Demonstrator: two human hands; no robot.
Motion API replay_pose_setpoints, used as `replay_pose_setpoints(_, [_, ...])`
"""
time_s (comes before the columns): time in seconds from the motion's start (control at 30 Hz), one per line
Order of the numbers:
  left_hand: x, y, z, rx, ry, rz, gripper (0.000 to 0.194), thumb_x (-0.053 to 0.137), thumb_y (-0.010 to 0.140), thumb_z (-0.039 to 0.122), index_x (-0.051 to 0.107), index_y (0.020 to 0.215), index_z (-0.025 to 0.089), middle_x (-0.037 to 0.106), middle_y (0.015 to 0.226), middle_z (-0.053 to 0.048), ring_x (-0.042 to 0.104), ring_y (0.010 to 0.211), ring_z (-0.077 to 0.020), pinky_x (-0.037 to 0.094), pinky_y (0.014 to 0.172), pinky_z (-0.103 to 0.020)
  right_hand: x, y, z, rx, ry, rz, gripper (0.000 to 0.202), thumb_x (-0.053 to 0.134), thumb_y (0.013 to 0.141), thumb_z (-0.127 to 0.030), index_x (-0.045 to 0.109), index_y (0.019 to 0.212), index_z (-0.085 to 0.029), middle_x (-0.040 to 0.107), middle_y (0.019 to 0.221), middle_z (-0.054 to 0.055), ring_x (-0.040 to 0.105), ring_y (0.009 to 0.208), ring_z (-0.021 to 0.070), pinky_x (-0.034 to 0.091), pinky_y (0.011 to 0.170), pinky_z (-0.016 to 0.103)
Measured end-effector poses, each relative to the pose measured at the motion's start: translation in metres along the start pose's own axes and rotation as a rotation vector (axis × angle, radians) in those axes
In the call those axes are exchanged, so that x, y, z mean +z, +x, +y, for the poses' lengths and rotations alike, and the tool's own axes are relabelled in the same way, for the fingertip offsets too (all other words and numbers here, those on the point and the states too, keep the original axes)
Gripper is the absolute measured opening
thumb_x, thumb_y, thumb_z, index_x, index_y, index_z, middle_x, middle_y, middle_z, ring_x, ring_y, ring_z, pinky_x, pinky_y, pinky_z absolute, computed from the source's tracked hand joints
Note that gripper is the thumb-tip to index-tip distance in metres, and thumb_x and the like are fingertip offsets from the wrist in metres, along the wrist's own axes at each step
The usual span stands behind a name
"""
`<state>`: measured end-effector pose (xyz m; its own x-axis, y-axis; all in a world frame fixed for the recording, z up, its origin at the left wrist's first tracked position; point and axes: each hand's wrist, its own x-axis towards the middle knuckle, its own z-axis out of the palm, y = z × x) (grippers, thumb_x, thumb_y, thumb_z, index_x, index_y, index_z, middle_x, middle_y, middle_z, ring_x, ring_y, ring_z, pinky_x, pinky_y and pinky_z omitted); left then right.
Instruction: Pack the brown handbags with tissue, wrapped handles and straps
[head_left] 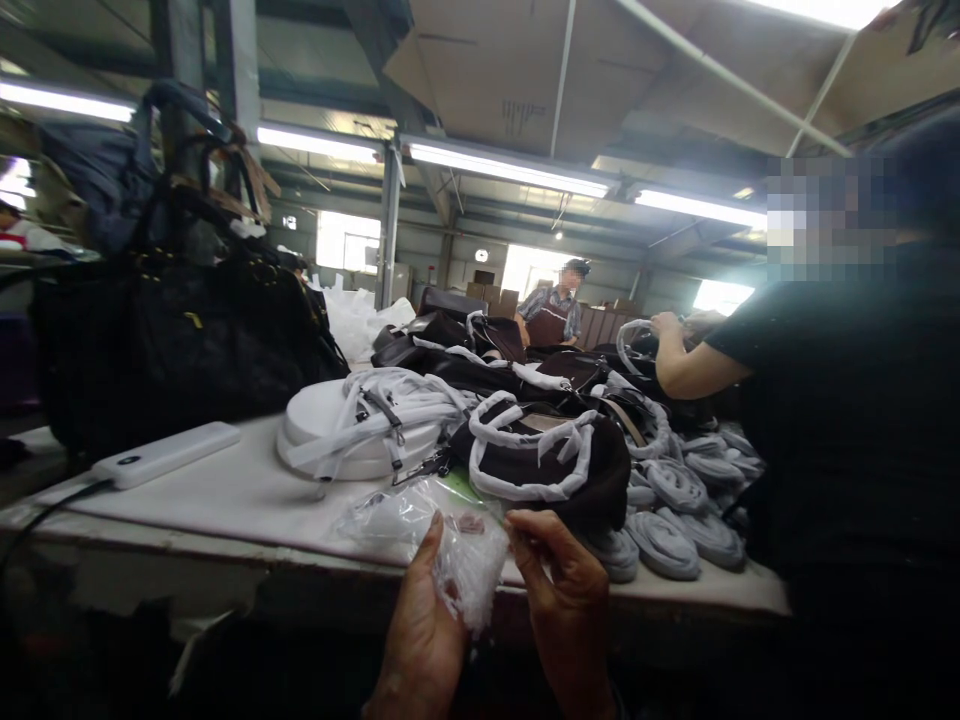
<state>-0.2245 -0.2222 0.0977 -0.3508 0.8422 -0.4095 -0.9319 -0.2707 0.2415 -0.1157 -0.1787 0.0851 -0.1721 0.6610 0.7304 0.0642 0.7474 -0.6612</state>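
Observation:
A clear plastic bag with small, indistinct contents rests in my left hand, whose fingers are wrapped round its lower left side. At the bag's right edge, my right hand has its thumb and forefinger pinched together; what lies between the fingertips is too small to make out. Both hands are at the table's front edge. Just beyond them sits a dark bag with white-wrapped handles. Left of it are white-wrapped straps on a round white object.
A white device with a cable lies on the table at left, near large black bags. Rolled grey straps are piled at right. A person in black stands close at right; another person is behind the pile.

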Motion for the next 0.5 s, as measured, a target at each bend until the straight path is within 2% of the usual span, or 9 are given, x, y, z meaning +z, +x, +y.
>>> replay_pose_setpoints(0.1, [-0.001,0.001,-0.002,-0.034,0.000,-0.003,0.019,0.053,0.103,0.019,0.067,0.096,0.008,0.077,0.078,-0.011,0.074,0.062,-0.0192,0.067,0.078,-0.035,0.001,0.002,-0.005,-0.026,-0.018,-0.002,0.008,0.070,0.091,-0.025,0.077,0.095,-0.023,0.074,0.083,-0.001,0.063,0.064,0.0112,0.051,0.061,0.020])
replay_pose_setpoints(0.17, [-0.004,0.003,-0.001,-0.009,0.019,0.017,0.016,0.054,0.102,0.015,0.067,0.096,0.008,0.077,0.079,-0.011,0.075,0.065,-0.0186,0.066,0.075,-0.032,-0.001,0.002,-0.008,-0.007,-0.015,0.047,0.008,0.071,0.090,-0.027,0.077,0.095,-0.022,0.074,0.084,0.000,0.063,0.064,0.0114,0.052,0.061,0.021])
replay_pose_setpoints(0.33, [-0.008,0.008,0.006,0.100,0.058,0.087,0.014,0.057,0.101,0.013,0.067,0.093,0.009,0.076,0.077,-0.009,0.075,0.064,-0.0182,0.066,0.065,-0.029,-0.020,-0.004,-0.006,0.160,0.104,0.253,0.020,0.078,0.085,-0.036,0.075,0.097,-0.020,0.073,0.084,0.002,0.066,0.071,0.0144,0.052,0.064,0.023])
replay_pose_setpoints(0.5, [-0.008,0.006,0.011,0.113,0.060,0.113,0.016,0.054,0.102,0.012,0.067,0.092,0.008,0.076,0.076,-0.009,0.074,0.062,-0.0178,0.066,0.063,-0.030,-0.042,-0.001,-0.001,0.221,0.209,0.560,0.028,0.084,0.080,-0.031,0.073,0.101,-0.018,0.070,0.079,0.000,0.060,0.065,0.0113,0.046,0.058,0.021])
